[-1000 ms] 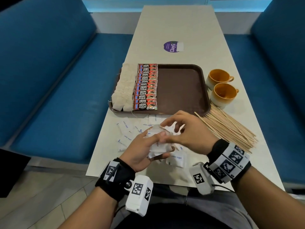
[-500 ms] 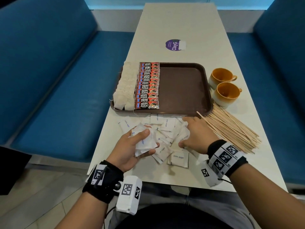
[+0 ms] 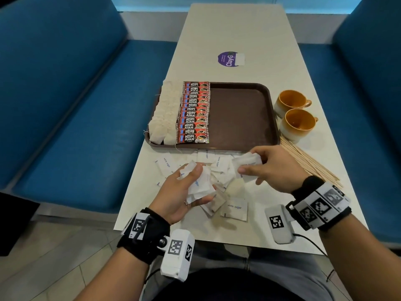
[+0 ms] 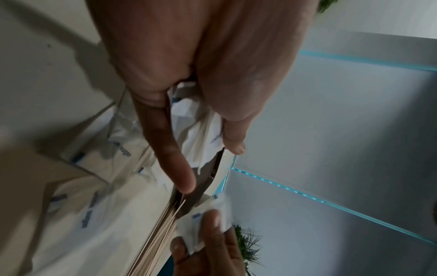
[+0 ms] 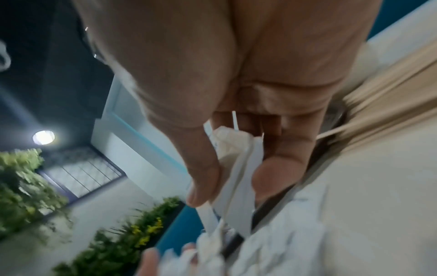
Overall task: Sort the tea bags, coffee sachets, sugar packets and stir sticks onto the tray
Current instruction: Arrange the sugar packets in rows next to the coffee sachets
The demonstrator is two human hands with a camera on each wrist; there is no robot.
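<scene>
A brown tray [image 3: 243, 118] holds a column of white tea bags [image 3: 163, 118] at its left edge and a column of red coffee sachets [image 3: 194, 114] beside them. White sugar packets [image 3: 235, 208] lie scattered on the table in front of the tray. My left hand [image 3: 191, 185] grips a stack of sugar packets [image 4: 196, 134], thumb on top. To its right, my right hand [image 3: 249, 166] pinches a few sugar packets [image 5: 238, 173] just above the pile. Wooden stir sticks [image 3: 312, 164] lie in a heap right of my right hand.
Two orange cups [image 3: 297, 122] stand on the table right of the tray. A purple round sticker [image 3: 230, 59] sits farther back on the table. Blue bench seats [image 3: 65, 118] run along both sides. The table's near edge is close to my wrists.
My right hand has lifted from the pile with a few sugar packets pinched in it. My left hand still holds its stack and has barely moved.
</scene>
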